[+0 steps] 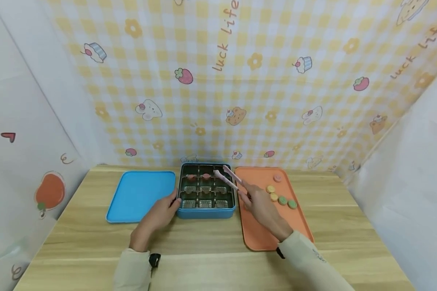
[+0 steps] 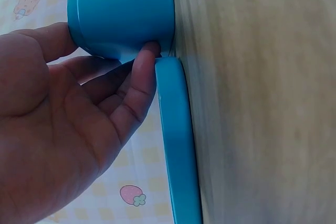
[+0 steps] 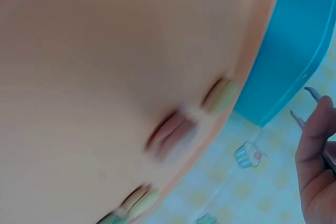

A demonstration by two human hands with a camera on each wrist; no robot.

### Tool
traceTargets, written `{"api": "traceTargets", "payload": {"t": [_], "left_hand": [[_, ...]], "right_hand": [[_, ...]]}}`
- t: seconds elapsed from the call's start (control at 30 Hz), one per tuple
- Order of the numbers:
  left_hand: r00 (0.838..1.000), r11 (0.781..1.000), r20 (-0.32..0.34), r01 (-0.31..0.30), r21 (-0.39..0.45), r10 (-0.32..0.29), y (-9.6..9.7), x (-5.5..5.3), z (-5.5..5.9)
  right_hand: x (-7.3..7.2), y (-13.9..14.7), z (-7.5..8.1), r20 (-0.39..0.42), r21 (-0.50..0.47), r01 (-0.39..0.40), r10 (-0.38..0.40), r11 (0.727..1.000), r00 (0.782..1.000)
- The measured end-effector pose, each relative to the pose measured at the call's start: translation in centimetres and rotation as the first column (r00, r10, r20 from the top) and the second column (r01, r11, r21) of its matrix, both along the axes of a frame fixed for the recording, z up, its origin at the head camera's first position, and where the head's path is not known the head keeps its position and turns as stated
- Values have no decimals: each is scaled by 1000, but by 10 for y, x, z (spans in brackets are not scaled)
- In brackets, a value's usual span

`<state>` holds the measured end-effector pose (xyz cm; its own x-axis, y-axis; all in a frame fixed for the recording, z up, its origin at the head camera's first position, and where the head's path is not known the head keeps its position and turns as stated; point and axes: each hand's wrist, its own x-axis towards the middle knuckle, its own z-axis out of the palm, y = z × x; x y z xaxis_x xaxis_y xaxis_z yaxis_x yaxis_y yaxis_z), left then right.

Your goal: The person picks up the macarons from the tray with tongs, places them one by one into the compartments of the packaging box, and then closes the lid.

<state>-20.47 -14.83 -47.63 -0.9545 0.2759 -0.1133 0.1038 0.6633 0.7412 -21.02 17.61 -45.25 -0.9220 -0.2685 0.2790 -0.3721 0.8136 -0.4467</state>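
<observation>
My left hand point(image 1: 162, 212) holds the left side of a blue box point(image 1: 205, 213), thumb over the rim and fingers against the outer wall. A clear divided insert point(image 1: 205, 204) lines the box, with two pink macarons point(image 1: 206, 176) in its back part. My right hand point(image 1: 260, 204) grips pink tongs point(image 1: 227, 180) whose spread tips hang over the right back compartments. No macaron shows between the tips. Under the right arm lies an orange tray point(image 1: 255, 236) with pink, yellow and green macarons point(image 1: 282, 200). In the right wrist view the tongs' tips point(image 3: 298, 120) show beyond the fingers.
A blue lid point(image 1: 142, 196) lies on the wooden table point(image 1: 204, 258) left of the box. Behind stands a checked yellow and white cloth point(image 1: 211, 93). White sheets point(image 1: 415, 141) hang at both sides.
</observation>
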Motion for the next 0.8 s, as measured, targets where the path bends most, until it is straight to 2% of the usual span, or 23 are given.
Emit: {"api": "traceTargets", "payload": {"t": [0.17, 0.37, 0.6, 0.8], "left_hand": [[1000, 1000, -10, -3, 3, 3, 0, -1, 1], [1000, 1000, 5, 1, 10, -1, 2, 0, 2], [1000, 1000, -7, 0, 1, 0, 2, 1, 2], [1000, 1000, 6, 0, 1, 0, 0, 2, 3]], "right_hand": [[8, 28, -4, -95, 45, -40, 44, 998, 994], [17, 61, -9, -207, 128, -103, 128, 986, 970], [31, 90, -12, -218, 247, -99, 155, 964, 964], [41, 111, -18, -199, 263, -123, 178, 957, 964]]}}
